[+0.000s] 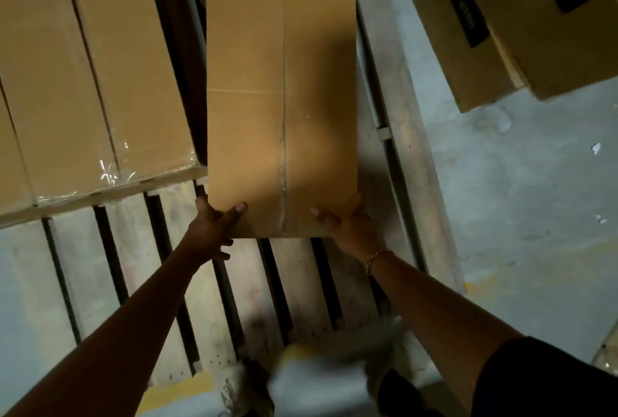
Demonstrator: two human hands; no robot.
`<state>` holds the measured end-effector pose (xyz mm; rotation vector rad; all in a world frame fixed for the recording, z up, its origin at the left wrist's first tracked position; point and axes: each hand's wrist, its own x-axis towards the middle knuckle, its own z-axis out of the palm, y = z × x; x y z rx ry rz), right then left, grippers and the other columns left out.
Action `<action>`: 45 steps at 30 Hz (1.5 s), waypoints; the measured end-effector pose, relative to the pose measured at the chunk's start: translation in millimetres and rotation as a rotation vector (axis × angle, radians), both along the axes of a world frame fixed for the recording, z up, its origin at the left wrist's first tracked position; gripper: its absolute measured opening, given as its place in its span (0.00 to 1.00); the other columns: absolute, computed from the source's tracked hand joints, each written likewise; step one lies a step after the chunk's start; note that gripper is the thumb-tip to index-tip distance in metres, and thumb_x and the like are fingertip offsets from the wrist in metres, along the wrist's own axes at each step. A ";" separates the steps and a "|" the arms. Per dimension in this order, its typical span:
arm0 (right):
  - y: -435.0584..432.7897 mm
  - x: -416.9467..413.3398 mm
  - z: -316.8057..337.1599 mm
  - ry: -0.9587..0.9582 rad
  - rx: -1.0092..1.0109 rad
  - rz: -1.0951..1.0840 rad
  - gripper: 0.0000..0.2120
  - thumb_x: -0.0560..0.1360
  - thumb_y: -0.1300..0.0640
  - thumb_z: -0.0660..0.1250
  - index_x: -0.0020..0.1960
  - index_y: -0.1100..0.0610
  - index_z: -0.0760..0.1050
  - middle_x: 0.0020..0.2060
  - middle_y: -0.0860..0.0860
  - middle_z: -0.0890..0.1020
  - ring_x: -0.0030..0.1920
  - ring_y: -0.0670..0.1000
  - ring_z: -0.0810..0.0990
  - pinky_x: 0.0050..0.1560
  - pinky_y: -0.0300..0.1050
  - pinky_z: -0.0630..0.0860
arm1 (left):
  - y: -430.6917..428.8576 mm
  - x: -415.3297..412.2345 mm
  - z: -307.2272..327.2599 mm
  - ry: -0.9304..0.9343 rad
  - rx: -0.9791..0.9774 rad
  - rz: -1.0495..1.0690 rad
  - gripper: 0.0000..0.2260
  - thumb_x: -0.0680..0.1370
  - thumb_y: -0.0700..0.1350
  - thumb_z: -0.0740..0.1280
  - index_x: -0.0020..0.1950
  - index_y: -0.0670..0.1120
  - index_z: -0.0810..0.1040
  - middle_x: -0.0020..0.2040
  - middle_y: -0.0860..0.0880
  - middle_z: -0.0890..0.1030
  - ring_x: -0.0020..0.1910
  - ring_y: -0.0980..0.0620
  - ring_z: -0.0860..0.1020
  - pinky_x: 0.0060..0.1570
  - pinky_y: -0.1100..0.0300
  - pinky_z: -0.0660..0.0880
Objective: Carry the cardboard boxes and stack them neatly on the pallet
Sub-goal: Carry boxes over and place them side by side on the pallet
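1 box [281, 82] | long axis away | left grip [214, 224], right grip [346, 221] hold

Pretty dim shot, warm yellowish cast overall. Brightest patch sat mid-frame on the cardboard box [281, 149], going darker toward its edges. Some glare streaks showed on the plastic wrap [108, 174] at left. Bottom centre was smeared with blur, and straight lines splayed out toward the corners.

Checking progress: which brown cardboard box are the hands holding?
The plain brown cardboard box in the middle; left hand and right hand grip its near corners. The others lie untouched.
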<state>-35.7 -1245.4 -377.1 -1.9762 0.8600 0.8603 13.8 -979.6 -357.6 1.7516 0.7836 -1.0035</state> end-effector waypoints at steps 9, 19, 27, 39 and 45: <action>-4.9 -7.3 -8.7 -0.097 -0.045 0.128 0.62 0.58 0.11 0.54 0.79 0.50 0.52 0.68 0.54 0.75 0.64 0.62 0.78 0.59 0.61 0.78 | -7.5 -3.9 4.4 -0.058 0.050 0.046 0.25 0.80 0.56 0.69 0.67 0.52 0.58 0.60 0.45 0.73 0.52 0.40 0.80 0.39 0.46 0.80; -4.8 -9.6 4.5 -0.219 -0.138 0.192 0.56 0.59 0.13 0.53 0.70 0.53 0.55 0.65 0.55 0.76 0.58 0.60 0.80 0.50 0.54 0.81 | 0.1 -11.1 -2.5 -0.130 0.032 0.036 0.31 0.77 0.60 0.71 0.72 0.53 0.59 0.61 0.45 0.76 0.52 0.41 0.81 0.48 0.46 0.83; -25.7 -10.8 -7.0 -0.290 -0.081 0.357 0.52 0.64 0.18 0.57 0.73 0.53 0.50 0.68 0.54 0.74 0.59 0.56 0.79 0.54 0.52 0.81 | -10.7 -35.5 -12.7 -0.311 0.090 0.232 0.37 0.66 0.70 0.73 0.69 0.53 0.69 0.57 0.49 0.81 0.51 0.45 0.83 0.49 0.49 0.84; -56.3 18.7 -22.9 -0.594 0.069 0.334 0.52 0.70 0.34 0.73 0.83 0.52 0.50 0.74 0.53 0.70 0.69 0.54 0.73 0.64 0.42 0.68 | -32.8 -38.7 -30.3 -0.584 0.271 0.311 0.23 0.74 0.67 0.72 0.58 0.51 0.76 0.49 0.48 0.85 0.42 0.46 0.86 0.49 0.45 0.84; -74.2 93.1 -26.7 -0.634 0.006 0.482 0.54 0.68 0.25 0.64 0.83 0.49 0.45 0.75 0.56 0.71 0.70 0.61 0.73 0.63 0.52 0.74 | -47.8 -12.1 -49.6 -0.717 0.108 0.474 0.24 0.73 0.65 0.73 0.58 0.50 0.76 0.50 0.43 0.83 0.50 0.41 0.85 0.53 0.42 0.83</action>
